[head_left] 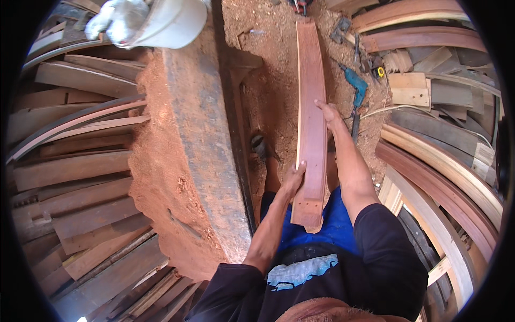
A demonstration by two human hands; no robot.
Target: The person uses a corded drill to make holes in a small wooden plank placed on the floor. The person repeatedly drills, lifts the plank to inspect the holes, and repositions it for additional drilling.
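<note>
A long reddish-brown wooden plank point(312, 80), slightly curved and with small holes near its close end, stretches away from my body. My left hand point(294, 177) grips its left edge near the close end, thumb on the top face. Farther along, my right hand point(328, 114) holds the right edge, its thumb also on top and the other fingers hidden below. The plank's near end lies over my lap, above blue shorts point(343, 225). Right of the plank, a teal power drill point(355, 85) lies on the ground.
A heavy timber beam point(206, 118) runs along my left, with a sawdust heap point(166, 182) beside it. A white bucket point(174, 24) sits at its far end. Stacked boards point(88, 198) fill the left; curved timbers point(437, 188) lie right. A yellow tape measure point(381, 71) rests past the drill.
</note>
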